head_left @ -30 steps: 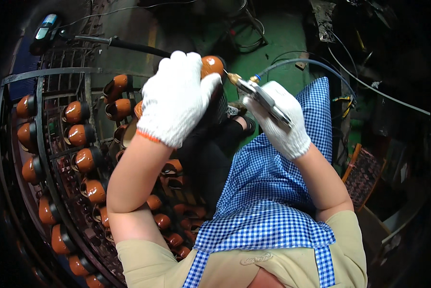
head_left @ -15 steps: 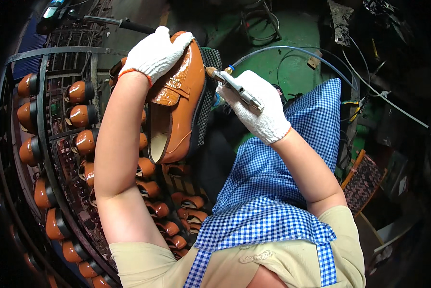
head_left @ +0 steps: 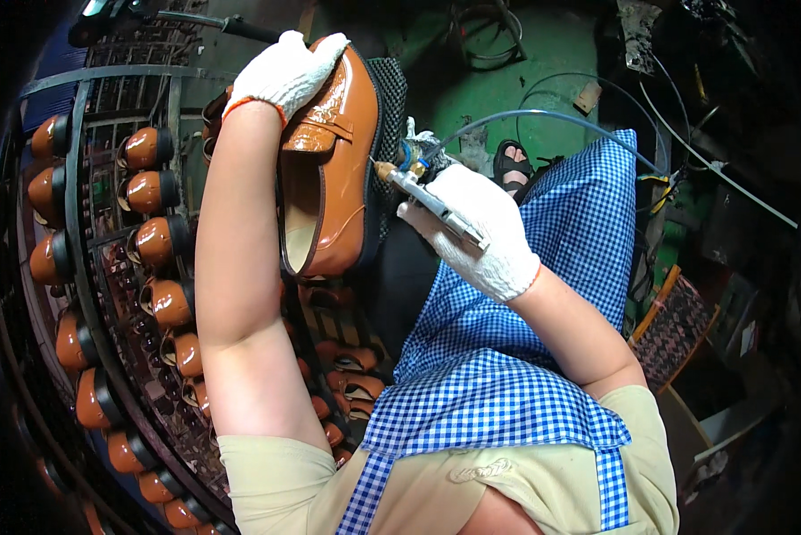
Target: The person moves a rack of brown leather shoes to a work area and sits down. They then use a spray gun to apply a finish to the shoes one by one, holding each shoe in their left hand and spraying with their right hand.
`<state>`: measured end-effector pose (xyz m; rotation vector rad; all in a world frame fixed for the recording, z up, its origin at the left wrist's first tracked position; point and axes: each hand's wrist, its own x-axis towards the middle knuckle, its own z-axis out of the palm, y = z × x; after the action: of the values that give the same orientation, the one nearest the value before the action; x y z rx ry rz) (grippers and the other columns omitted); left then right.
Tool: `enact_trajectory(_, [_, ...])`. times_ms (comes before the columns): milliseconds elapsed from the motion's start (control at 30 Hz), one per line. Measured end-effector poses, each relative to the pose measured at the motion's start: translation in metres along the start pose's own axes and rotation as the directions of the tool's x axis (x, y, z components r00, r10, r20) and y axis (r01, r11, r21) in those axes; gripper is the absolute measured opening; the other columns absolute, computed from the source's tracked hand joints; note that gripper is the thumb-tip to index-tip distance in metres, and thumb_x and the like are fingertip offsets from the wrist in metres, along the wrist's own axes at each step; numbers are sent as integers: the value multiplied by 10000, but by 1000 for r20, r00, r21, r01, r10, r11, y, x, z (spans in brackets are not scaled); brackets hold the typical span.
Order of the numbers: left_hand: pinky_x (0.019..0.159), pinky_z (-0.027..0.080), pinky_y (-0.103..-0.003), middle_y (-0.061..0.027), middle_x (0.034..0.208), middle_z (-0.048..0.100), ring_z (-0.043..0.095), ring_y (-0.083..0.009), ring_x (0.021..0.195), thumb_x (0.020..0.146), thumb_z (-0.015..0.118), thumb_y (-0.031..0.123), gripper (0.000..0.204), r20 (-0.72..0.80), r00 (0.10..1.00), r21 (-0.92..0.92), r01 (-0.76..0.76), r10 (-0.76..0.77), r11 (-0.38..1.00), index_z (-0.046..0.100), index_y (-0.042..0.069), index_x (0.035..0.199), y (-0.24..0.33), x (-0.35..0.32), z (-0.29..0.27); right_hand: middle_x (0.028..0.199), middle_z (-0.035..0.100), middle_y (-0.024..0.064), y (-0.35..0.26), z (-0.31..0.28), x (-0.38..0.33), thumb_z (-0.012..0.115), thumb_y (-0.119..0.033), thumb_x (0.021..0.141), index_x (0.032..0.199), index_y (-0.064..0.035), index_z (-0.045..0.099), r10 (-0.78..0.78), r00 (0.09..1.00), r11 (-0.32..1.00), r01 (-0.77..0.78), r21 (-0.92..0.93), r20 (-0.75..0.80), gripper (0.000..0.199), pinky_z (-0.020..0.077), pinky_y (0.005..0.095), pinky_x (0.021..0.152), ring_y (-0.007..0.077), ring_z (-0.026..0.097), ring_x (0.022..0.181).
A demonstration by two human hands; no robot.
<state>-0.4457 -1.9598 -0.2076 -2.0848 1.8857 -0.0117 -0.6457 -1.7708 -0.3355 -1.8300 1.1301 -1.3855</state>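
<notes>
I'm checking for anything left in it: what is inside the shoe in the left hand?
The shoe shows a pale insole toward the heel, darker further forward, and no loose object. The toe's inside cannot be seen: the upper and left hand cover it.

2 white-gloved hands (head_left: pixel 489 223), blue-checked apron (head_left: pixel 494 401), beige shirt (head_left: pixel 271 477)

Glossy brown loafer (head_left: pixel 340 209) (toe pointing away), silver nozzle gun (head_left: pixel 432 206) alongside.
</notes>
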Motion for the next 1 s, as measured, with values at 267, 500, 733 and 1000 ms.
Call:
enact_trajectory(267, [1110, 441, -457, -331, 1358, 606, 603, -443, 1276, 920, 403, 805, 1009, 0, 1000, 16, 11, -11, 1000, 532, -71, 1405, -1, 5, 0, 779, 602, 60, -14, 2, -24, 797, -344, 872, 902, -130, 701, -25, 997, 1000, 24, 13, 70, 236, 499, 338, 567, 228, 631, 678])
enact_trajectory(500, [1069, 473, -439, -297, 1312, 647, 647, -411, 1218, 906, 434, 798, 972, -11, 1000, -29, 21, -21, 999, 572, -46, 1368, -5, 4, 1, 797, 607, 54, -19, -17, -22, 834, -300, 829, 920, -136, 689, -27, 998, 999, 28, -21, 50, 237, 514, 326, 594, 235, 630, 698])
enact_trajectory(733, [925, 493, -316, -96, 1115, 665, 619, -170, 1013, 985, 680, 363, 465, -373, 921, -610, -334, 112, 719, 630, -20, 1243, -30, -100, -20, 958, 654, 146, 29, -61, -6, 781, -38, 847, 1022, -13, 708, 51, 999, 996, -50, -75, 9, 192, 557, 378, 751, 305, 671, 829])
enact_trajectory(1000, [754, 502, -361, -113, 899, 604, 624, -270, 834, 801, 802, 98, 239, -226, 925, -568, -380, 305, 730, 675, -2, 977, -37, -234, 30, 975, 632, 150, 71, -14, -5, 694, -115, 948, 1150, -15, 614, 200, 963, 960, -230, 157, 181, 239, 531, 375, 755, 331, 647, 856])
